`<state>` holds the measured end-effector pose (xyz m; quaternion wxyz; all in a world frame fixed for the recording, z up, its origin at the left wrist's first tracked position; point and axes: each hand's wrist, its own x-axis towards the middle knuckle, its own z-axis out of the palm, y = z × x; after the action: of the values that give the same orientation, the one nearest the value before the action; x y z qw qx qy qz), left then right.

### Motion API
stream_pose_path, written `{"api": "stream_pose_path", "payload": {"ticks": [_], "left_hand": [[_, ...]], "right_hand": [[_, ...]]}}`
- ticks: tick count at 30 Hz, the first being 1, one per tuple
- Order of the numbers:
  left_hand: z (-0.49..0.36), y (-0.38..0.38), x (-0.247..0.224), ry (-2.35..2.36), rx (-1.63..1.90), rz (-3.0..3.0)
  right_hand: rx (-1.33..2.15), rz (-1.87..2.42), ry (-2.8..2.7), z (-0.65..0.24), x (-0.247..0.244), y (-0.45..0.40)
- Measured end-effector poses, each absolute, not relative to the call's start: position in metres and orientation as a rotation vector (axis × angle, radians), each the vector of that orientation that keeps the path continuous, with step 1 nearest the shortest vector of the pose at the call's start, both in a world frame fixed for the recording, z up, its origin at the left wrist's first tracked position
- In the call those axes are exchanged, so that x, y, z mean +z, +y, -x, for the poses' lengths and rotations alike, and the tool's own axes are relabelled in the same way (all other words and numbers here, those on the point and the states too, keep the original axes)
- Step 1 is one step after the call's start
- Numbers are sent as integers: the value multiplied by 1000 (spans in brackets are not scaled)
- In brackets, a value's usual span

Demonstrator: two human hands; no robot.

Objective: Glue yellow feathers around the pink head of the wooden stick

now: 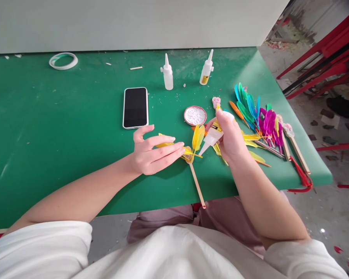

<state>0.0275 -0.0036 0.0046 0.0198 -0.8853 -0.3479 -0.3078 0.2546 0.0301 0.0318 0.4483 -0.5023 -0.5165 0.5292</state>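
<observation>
My right hand (231,137) is wrapped round a white glue bottle (213,136) with a yellow label, its nozzle slanting down to the left. The nozzle tip is close to the base of a yellow feather (198,137) on a fan-like piece with a wooden stick handle (197,184). My left hand (154,151) reaches in from the other side, fingers stretched out over the feathers at the head of the stick. A feather quill shows past its fingertips; the hand partly hides the feathers beneath. The stick's lower end lies near the table's front edge.
A phone (135,107), a tape roll (63,61), two upright glue bottles (168,77) and a round lid of white bits (195,116) sit on the green table (75,116). Right are coloured feathers (251,106), finished-looking sticks (296,149) and a red tassel (302,174).
</observation>
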Motion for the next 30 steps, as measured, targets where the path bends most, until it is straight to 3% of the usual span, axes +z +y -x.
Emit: {"api": "stream_pose_path", "payload": {"ticks": [5, 13, 17, 22, 30], "left_hand": [[-30, 1, 10, -865, -1187, 2516], [-28, 26, 15, -1440, -1275, 2723], [-20, 32, 29, -1743, -964, 3063], [-12, 42, 46, -1782, -495, 3302], [-24, 52, 43, -1688, -303, 3439]], "right_hand": [[1367, 1355, -1278, -257, 34, 31], [1420, 1182, -1054, -286, 44, 34], [1506, 1113, -1011, -289, 46, 21], [1442, 1115, -1157, -276, 36, 1], [1034, 1282, -1432, -268, 8, -29]]}}
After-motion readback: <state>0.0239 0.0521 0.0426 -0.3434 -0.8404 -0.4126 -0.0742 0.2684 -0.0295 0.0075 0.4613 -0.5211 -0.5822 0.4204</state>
